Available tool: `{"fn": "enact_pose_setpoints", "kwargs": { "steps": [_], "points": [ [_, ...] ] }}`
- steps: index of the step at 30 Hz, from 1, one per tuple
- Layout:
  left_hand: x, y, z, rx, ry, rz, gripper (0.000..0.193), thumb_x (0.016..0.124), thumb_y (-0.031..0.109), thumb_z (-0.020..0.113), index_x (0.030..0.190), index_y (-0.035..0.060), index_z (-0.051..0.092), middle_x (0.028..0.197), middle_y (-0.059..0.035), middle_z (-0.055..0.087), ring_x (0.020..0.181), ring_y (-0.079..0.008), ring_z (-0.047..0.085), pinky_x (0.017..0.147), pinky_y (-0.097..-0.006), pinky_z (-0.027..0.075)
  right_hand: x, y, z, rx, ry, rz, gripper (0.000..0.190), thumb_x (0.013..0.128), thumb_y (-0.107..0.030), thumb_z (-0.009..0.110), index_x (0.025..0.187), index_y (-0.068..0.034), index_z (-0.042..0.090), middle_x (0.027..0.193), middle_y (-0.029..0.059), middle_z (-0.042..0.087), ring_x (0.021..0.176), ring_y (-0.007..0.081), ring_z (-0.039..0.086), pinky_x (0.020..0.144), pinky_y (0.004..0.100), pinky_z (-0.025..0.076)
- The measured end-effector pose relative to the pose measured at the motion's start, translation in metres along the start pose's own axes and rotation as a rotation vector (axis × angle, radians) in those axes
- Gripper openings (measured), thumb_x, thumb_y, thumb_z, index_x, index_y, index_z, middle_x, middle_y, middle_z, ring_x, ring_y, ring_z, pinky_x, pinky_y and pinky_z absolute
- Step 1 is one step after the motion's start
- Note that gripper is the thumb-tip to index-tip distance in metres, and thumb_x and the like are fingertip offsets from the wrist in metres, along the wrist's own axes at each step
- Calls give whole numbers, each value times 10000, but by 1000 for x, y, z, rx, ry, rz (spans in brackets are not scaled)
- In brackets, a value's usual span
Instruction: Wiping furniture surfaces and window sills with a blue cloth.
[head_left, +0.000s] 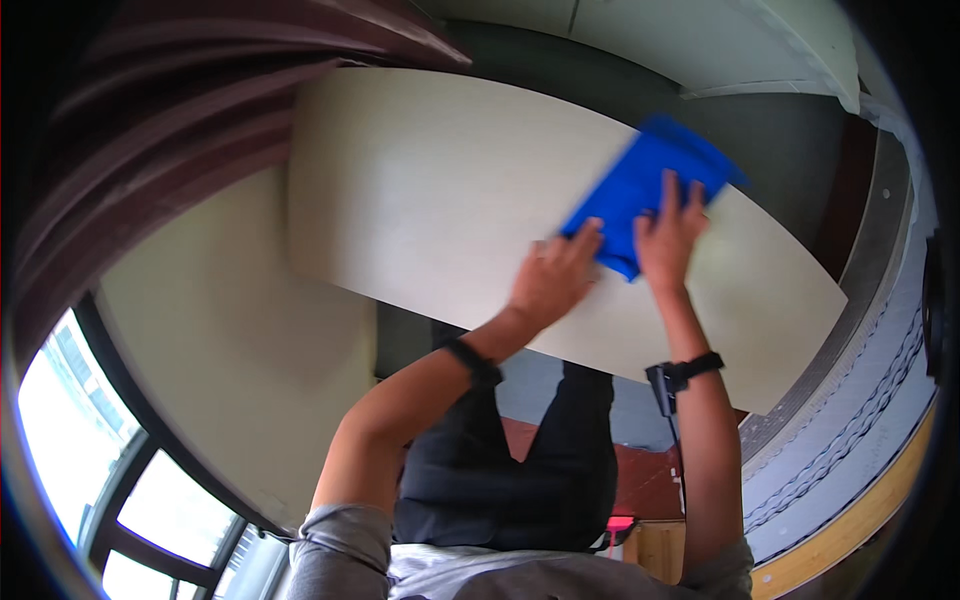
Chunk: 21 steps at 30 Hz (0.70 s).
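Note:
A blue cloth (630, 187), apparently folded, lies on the right half of a pale tabletop (420, 180), and its far end reaches past the table's far edge. My left hand (555, 274) touches the cloth's near left edge with its fingertips, the palm over the bare tabletop. On the cloth's near right part rests my right hand (671, 232), fingers spread and pointing away from me. Neither hand shows a clear grip. The cloth and the fingers are somewhat blurred. A black band is on each wrist, and the right one bears a small device with a cable.
A dark red curtain (187, 127) hangs at the upper left, touching the table's left end. Windows (172, 502) stand at the lower left. A bed or mattress with a patterned cover (832, 442) lies to the right. My legs are below the table's near edge.

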<state>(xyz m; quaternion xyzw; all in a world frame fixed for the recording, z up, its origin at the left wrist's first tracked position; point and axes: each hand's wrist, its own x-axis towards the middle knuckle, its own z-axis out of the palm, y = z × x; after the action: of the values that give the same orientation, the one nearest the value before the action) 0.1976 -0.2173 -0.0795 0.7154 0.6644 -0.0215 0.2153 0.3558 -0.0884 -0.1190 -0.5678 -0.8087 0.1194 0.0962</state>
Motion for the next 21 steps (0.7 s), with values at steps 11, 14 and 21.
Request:
{"fn": "enact_pose_setpoints", "kwargs": {
  "steps": [11,14,21],
  "points": [
    [-180,-284,-48,82,-50,-556,666,940,309,578,1514,57,351,1632,-68,255,943,-315,615,775,-413,523,29,-395,105,288,-345,-301,797,769,-214,759,1482,-99,423,1571,269,244,1064,274,532,903,359,471],
    [-178,-301,-51,62,-32,-518,677,918,257,600,1514,55,348,1633,-84,248,1116,-326,540,935,-445,465,41,-413,126,121,-176,-251,937,670,-258,832,1496,-131,406,1578,215,260,1106,278,525,898,390,457],
    [-130,-236,-74,101,121,-287,678,903,226,611,1533,179,362,1621,-105,265,1445,-379,282,1131,-535,273,75,-311,50,165,-240,-201,871,693,-253,794,1470,-100,432,1570,220,268,1082,313,513,920,432,443]
  ]
}}
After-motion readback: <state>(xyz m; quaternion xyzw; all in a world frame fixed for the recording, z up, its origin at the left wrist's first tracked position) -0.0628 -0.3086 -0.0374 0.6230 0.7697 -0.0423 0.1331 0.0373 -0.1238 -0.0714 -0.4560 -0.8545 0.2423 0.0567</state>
